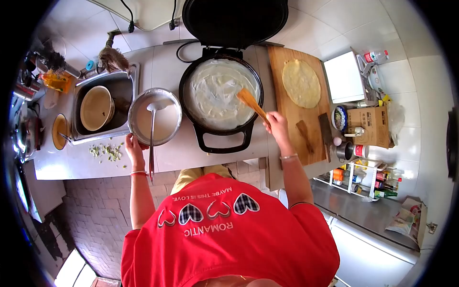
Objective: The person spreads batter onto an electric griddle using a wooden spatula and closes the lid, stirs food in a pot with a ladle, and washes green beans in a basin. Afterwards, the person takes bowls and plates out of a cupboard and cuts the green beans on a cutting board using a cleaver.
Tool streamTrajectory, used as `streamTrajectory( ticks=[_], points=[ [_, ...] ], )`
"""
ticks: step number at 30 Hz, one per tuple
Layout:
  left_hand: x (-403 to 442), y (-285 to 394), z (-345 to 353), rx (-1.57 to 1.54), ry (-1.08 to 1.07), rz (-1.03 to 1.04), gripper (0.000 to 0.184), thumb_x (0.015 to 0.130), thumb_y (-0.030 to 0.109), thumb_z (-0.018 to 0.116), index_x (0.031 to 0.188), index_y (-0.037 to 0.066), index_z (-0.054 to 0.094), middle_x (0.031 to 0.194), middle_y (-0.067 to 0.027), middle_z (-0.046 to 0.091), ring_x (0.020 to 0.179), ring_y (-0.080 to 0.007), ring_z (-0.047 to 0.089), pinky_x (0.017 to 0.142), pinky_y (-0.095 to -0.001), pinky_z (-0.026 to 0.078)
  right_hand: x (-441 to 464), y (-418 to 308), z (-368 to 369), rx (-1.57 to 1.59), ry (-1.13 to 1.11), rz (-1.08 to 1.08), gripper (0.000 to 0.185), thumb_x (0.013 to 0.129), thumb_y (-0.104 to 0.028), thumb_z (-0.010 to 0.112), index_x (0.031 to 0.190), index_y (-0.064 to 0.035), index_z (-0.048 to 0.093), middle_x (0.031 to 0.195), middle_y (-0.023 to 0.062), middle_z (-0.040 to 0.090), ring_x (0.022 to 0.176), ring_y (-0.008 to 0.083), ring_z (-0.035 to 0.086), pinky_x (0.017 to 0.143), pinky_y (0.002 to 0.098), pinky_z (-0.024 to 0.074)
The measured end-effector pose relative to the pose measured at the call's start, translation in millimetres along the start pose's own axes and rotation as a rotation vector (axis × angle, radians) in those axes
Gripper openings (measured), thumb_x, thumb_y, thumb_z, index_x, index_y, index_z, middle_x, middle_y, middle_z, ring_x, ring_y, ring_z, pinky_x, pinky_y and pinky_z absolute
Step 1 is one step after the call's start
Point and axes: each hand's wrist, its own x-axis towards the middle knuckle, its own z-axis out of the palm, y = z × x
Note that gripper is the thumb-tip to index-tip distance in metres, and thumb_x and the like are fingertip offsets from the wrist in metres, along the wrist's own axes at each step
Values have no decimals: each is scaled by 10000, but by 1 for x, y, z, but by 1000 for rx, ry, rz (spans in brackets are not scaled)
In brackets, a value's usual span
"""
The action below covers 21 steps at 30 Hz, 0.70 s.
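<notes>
My right hand [276, 126] is closed round the handle of a wooden spatula [248, 99]. The spatula's flat end rests on pale batter [215, 95] spread in a thin, streaky layer across a round black electric griddle [200, 130], whose lid stands raised behind it. At the left, my left hand [135, 148] grips the near-left rim of a metal bowl [176, 125] of creamy batter. A long-handled ladle [152, 129] lies in this bowl, its handle reaching over the near rim. The fingertips at the rim are partly hidden.
Right of the griddle, a wooden board [282, 57] carries a round flatbread [301, 83], a dark cleaver [325, 135] and a brown strip-shaped object. Left are a sink [136, 76] holding a cream basin [97, 108], and chopped greens [107, 151]. A cardboard box [370, 125] stands far right.
</notes>
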Motion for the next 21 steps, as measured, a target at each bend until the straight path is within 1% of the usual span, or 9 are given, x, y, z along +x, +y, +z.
streamTrajectory(
  ticks=[4,5,10,14,15,16,17,18,21],
  points=[
    [-3,3,4,23,27,2,180,934,147,467,1058,21,500,614,-63,560,433,-146,541,404,-272,474,63,-40,68,101,-19,-18,149,895,-154,552,880,-20,616,612,37,595,504,102,596,373,226,419],
    [-2,1,1,31,25,2,181,934,146,466,1063,23,500,618,-62,562,435,-147,544,402,-272,476,82,-43,84,-53,-27,-98,152,884,-143,557,846,-13,627,588,53,599,481,106,589,388,242,434],
    [2,-3,3,31,71,-12,200,937,151,458,1094,33,497,643,-54,570,449,-147,559,396,-272,490,133,-38,129,-197,-146,-209,174,862,-149,541,802,-26,648,588,87,625,473,151,605,461,315,478],
    [3,-8,1,36,76,-1,205,942,159,452,1100,38,501,659,-53,573,452,-140,560,403,-274,500,161,-13,92,-347,2,-295,163,821,-169,570,756,-52,663,575,89,616,496,171,613,478,327,480],
    [3,-9,0,45,76,2,206,943,160,452,1102,39,502,663,-55,574,455,-139,560,402,-274,499,173,8,76,-195,-4,-171,158,816,-161,570,767,-38,657,566,99,606,503,168,613,486,332,483],
    [2,-9,0,53,74,5,208,943,161,452,1104,39,502,667,-57,575,457,-138,560,400,-274,498,175,22,54,-182,-9,-204,168,825,-160,567,768,-25,650,549,97,590,480,163,601,461,319,472],
    [3,-10,1,58,72,9,209,944,162,452,1105,40,503,671,-60,576,460,-137,560,399,-273,497,138,-6,33,-205,1,-105,186,843,-156,556,753,-17,642,535,86,574,438,149,571,408,294,443],
    [3,-11,0,58,68,2,215,943,161,452,1112,38,503,679,-64,578,468,-135,561,402,-273,497,120,-4,15,-190,-19,-63,150,894,-160,549,838,-34,608,556,33,553,403,86,487,326,231,347],
    [-1,-8,3,19,69,5,220,945,164,452,1118,39,504,680,-65,579,470,-133,560,410,-275,501,74,23,-14,-174,-12,32,151,894,-173,539,859,-45,610,550,45,566,389,85,480,329,235,355]
  ],
)
